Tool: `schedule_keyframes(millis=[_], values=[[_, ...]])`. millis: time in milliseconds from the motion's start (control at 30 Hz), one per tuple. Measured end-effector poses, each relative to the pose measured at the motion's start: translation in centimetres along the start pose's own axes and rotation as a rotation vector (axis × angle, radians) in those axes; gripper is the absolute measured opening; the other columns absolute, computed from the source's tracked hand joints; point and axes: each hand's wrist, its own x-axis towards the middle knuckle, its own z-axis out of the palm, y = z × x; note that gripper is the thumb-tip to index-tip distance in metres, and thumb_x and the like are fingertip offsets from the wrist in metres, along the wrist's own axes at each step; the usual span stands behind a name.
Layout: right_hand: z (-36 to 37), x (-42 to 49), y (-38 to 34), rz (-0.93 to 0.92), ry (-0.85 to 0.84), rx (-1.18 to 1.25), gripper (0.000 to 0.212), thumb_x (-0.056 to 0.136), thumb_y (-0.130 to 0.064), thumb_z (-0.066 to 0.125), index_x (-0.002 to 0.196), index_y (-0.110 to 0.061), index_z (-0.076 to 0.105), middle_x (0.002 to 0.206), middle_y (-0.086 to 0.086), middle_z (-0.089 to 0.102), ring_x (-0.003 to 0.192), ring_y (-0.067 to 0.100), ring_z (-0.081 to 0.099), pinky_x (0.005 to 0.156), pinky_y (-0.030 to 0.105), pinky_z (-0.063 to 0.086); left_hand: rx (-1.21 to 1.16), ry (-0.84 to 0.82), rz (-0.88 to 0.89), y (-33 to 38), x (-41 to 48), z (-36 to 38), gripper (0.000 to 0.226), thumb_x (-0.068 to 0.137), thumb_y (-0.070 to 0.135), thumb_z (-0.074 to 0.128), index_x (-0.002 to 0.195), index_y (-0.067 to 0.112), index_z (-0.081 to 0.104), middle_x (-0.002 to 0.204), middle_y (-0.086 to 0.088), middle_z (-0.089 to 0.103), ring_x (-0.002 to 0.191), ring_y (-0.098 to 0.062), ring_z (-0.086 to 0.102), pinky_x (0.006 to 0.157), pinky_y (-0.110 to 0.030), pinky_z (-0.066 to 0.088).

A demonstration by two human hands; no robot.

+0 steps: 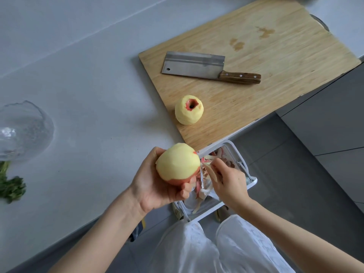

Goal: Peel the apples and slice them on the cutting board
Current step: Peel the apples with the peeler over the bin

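Cupping apple (178,162) in left grip (155,186), palm up | right grip (229,184) pinching peeler (201,177) beside it

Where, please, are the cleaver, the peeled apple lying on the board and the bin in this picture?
cleaver (194,65): head view, middle of the blade.
peeled apple (187,116): head view, its pale lower side.
bin (253,181): head view, white rim at the right corner.

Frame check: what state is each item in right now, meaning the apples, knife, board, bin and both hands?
Held apple: mostly peeled, red skin left at the bottom.
Apple on board: peeled except around its hollow, whole, unsliced.
Cleaver: lying flat on the board, no hand on it.
Cutting board: damp stains, no slices.
Bin: open, holding peels.
Left hand: holds the apple.
Right hand: grips the peeler.
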Motion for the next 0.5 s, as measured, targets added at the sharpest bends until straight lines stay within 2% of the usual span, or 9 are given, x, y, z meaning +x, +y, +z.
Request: schedule_keyframes(millis=[67, 167, 200, 267, 333, 400, 500], values=[[-0.6, 0.4, -1.0, 0.204, -0.11, 0.207, 0.039, 0.094, -0.047, 0.044, 0.077, -0.013, 0.052, 0.053, -0.01, 0.043, 0.049, 0.011, 0.04, 0.052, 0.023, 0.036, -0.009, 0.051, 0.035, 0.0, 0.1, 0.1, 0.05, 0.053, 0.023, 0.077, 0.093, -0.006, 0.068, 0.079, -0.025, 0.06, 0.059, -0.031, 0.058, 0.051, -0.033, 0.053], [-2.2, 1.4, -3.0, 0.657, -0.311, 0.948, 0.031, 0.101, -0.023, 0.041, 0.08, -0.008, 0.058, 0.053, 0.001, 0.05, 0.042, 0.011, 0.041, 0.044, 0.023, 0.035, 0.023, 0.185, 0.131, -0.4, 0.5, -0.3, 0.034, 0.069, 0.026, 0.063, 0.085, -0.002, 0.074, 0.087, -0.028, 0.065, 0.066, -0.036, 0.062, 0.054, -0.036, 0.056], [-2.5, 1.5, -3.4, 0.772, -0.366, 1.134, 0.033, 0.1, -0.021, 0.04, 0.075, -0.007, 0.057, 0.05, 0.005, 0.048, 0.04, 0.015, 0.037, 0.042, 0.023, 0.031, 0.061, 0.209, 0.147, -0.6, 0.6, -0.6, 0.033, 0.07, 0.025, 0.063, 0.089, 0.0, 0.074, 0.092, -0.028, 0.065, 0.07, -0.038, 0.063, 0.056, -0.038, 0.057], [-2.5, 1.6, -3.6, 0.943, -0.46, 1.376, 0.042, 0.099, -0.028, 0.039, 0.067, -0.008, 0.056, 0.052, 0.008, 0.043, 0.04, 0.016, 0.032, 0.044, 0.024, 0.029, 0.152, 0.253, 0.162, -0.8, 0.8, -1.0, 0.044, 0.069, 0.021, 0.065, 0.109, 0.002, 0.065, 0.108, -0.029, 0.061, 0.086, -0.041, 0.063, 0.064, -0.041, 0.058], [-2.1, 1.5, -3.6, 1.066, -0.478, 1.524, 0.042, 0.099, -0.032, 0.038, 0.068, -0.009, 0.055, 0.055, 0.007, 0.041, 0.04, 0.015, 0.033, 0.044, 0.022, 0.03, 0.212, 0.292, 0.157, -1.0, 0.9, -1.3, 0.055, 0.07, 0.02, 0.065, 0.122, 0.004, 0.055, 0.123, -0.03, 0.053, 0.098, -0.041, 0.06, 0.073, -0.045, 0.057], [-1.8, 1.3, -3.6, 1.148, -0.436, 1.562, 0.041, 0.098, -0.032, 0.038, 0.069, -0.01, 0.054, 0.056, 0.006, 0.041, 0.039, 0.014, 0.034, 0.043, 0.021, 0.031, 0.274, 0.337, 0.176, -1.2, 1.2, -1.4, 0.044, 0.08, 0.02, 0.058, 0.122, 0.006, 0.054, 0.13, -0.029, 0.05, 0.102, -0.042, 0.059, 0.076, -0.047, 0.056], [-1.6, 0.8, -4.0, 1.2, -0.404, 1.517, 0.043, 0.098, -0.03, 0.038, 0.064, -0.009, 0.055, 0.056, 0.007, 0.041, 0.041, 0.015, 0.034, 0.043, 0.021, 0.031, 0.377, 0.44, 0.232, -1.6, 1.4, -1.5, 0.028, 0.095, 0.019, 0.04, 0.115, 0.011, 0.057, 0.127, -0.025, 0.053, 0.102, -0.042, 0.061, 0.078, -0.052, 0.055]])
